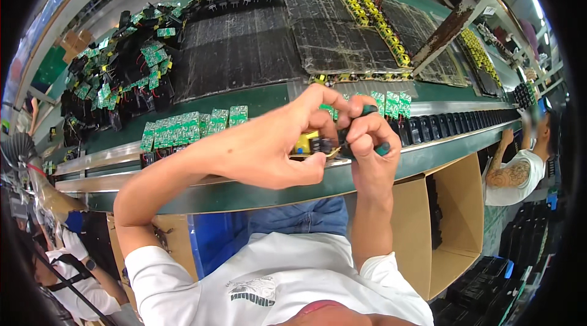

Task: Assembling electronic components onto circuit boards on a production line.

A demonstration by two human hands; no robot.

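Note:
In front of my chest, just over the near edge of the bench, both hands meet. My left hand [269, 149] is closed on a small circuit board [306, 142] with a yellow transformer and dark round parts; a thin light wire sticks out from it. My right hand [374, 153] is closed around green-handled pliers [383, 149], whose handle ends show past the fingers. The tool's jaws are mostly hidden between the hands, close to the board. Behind my fingers, a few upright green boards [391, 104] stand in a row.
More green circuit boards [183, 127] line up at left. Black plastic cases [452, 125] run along the rail at right. A tangled pile of wired boards [116, 72] lies far left, beside a black mat [238, 51]. A rusty post [452, 29] and an open cardboard box [455, 222] stand right. A co-worker [516, 170] works beyond.

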